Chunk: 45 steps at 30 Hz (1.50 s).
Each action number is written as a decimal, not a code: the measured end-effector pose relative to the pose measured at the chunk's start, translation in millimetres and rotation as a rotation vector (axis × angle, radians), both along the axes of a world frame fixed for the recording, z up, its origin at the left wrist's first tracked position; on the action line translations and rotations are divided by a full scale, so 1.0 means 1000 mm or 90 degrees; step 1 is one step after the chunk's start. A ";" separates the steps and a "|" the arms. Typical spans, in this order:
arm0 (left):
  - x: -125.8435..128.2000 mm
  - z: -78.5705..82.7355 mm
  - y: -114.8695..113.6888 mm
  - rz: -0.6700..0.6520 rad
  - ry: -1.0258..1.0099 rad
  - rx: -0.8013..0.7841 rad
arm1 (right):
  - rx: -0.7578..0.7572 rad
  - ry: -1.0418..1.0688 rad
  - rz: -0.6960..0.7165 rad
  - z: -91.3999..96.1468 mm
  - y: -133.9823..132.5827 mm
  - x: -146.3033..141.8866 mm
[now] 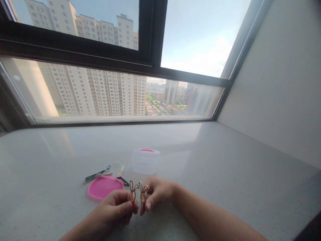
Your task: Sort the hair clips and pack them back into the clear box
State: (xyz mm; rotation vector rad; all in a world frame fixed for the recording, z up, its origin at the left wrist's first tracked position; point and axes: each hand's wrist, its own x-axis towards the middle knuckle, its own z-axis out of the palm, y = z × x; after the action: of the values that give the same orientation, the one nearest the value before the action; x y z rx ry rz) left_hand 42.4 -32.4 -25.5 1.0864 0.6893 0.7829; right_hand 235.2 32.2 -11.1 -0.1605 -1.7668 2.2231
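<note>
My left hand (119, 207) pinches a copper-coloured wire hair clip (132, 192) shaped like a rabbit's head, with two long ear loops above a ring. A matching rabbit-shaped hair clip (143, 193) is between the fingers of my right hand (155, 194). Both clips stand upright side by side, with a narrow gap between them; their lower ends are partly hidden by fingers. Just behind my left hand lies a pink oval lid or tray (104, 188). Black and cream clips (122, 176) rest at its right edge.
Beyond my hands stands a translucent plastic box (145, 162) with a pink patch on top. Dark slim items (96, 174), one with a ring end, lie behind the pink piece. Small pale bands (116, 164) are nearby. A window (125, 122) borders the grey-white sill, with a wall (276, 83) at right.
</note>
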 end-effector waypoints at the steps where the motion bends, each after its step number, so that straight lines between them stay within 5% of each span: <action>1: 0.000 0.000 0.000 -0.001 0.007 0.006 | -0.002 -0.004 0.001 -0.001 0.000 0.000; 17: 0.001 0.013 -0.004 0.006 0.034 0.008 | 0.019 -0.026 -0.008 -0.001 -0.001 0.000; 45: 0.001 0.011 -0.005 0.005 0.015 0.008 | 0.002 -0.052 0.003 0.002 -0.001 0.001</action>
State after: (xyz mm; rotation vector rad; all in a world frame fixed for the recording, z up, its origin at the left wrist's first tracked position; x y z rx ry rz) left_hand 43.9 -37.0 -15.0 1.1061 0.7099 0.7835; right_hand 236.1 30.8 -9.4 -0.2500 -1.8139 2.2460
